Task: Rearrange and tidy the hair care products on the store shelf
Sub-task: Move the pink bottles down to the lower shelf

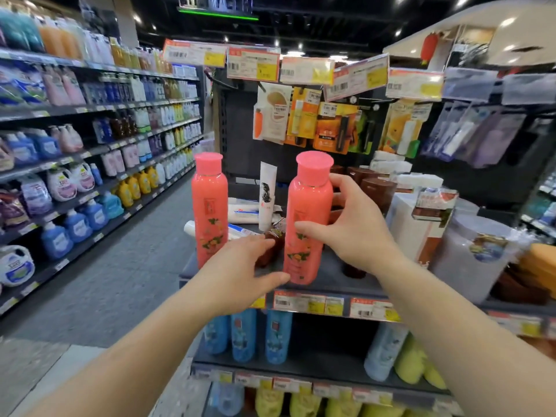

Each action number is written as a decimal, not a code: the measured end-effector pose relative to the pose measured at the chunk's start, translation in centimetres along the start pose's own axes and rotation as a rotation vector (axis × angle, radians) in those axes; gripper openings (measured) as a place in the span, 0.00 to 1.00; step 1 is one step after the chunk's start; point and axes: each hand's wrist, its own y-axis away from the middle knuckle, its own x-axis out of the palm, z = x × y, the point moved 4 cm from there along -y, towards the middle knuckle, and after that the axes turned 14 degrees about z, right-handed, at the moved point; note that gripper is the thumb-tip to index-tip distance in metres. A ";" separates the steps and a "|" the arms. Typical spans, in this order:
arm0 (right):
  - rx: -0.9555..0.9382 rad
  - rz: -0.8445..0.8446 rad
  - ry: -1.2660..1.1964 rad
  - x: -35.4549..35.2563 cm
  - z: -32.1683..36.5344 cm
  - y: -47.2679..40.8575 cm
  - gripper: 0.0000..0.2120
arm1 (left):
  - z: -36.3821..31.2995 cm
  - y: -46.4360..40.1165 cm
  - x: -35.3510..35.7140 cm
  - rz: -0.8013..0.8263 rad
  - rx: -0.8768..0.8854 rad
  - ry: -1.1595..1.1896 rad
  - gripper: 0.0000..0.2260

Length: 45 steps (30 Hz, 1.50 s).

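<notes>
Two tall pink bottles with pink caps stand on the dark top shelf. The left pink bottle stands alone near the shelf's left end. My right hand grips the right pink bottle from its right side, thumb in front and fingers behind. My left hand is at that bottle's base, with the thumb against its lower front and the fingers reaching along its left side. A small brown bottle shows in the gap between thumb and fingers.
A white tube stands behind the bottles, with flat white tubes lying nearby. Brown jars and white boxes crowd the shelf's right. Blue bottles fill the shelf below. An aisle runs along the left.
</notes>
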 end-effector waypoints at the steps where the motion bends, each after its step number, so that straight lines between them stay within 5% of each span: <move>1: -0.022 0.010 -0.003 -0.7 0.4 1.1 0.34 | -0.3 0.9 -0.4 -0.077 -0.009 -0.062 0.26; 5: -0.044 0.115 -0.056 -2.3 0.5 5.7 0.34 | 1.0 5.0 -2.8 -0.416 -0.195 -0.331 0.19; 9: -0.017 0.245 -0.052 -1.5 -2.3 9.2 0.33 | 3.7 6.7 -2.0 -0.351 -0.457 -0.484 0.21; 14: 0.077 0.281 -0.090 0.4 -6.9 11.5 0.33 | 5.9 6.2 0.0 -0.226 -0.577 -0.470 0.32; 27: 0.195 0.184 -0.081 1.7 -8.6 10.0 0.35 | 10.6 -0.2 -3.4 -0.349 -0.454 0.253 0.45; 39: 0.271 0.124 -0.117 2.2 -9.2 11.1 0.36 | 8.3 -0.6 -4.5 -0.519 -0.129 0.548 0.21; 45: 0.240 0.161 -0.151 2.2 -10.5 12.1 0.35 | 2.0 3.5 -2.3 -0.303 0.005 0.697 0.27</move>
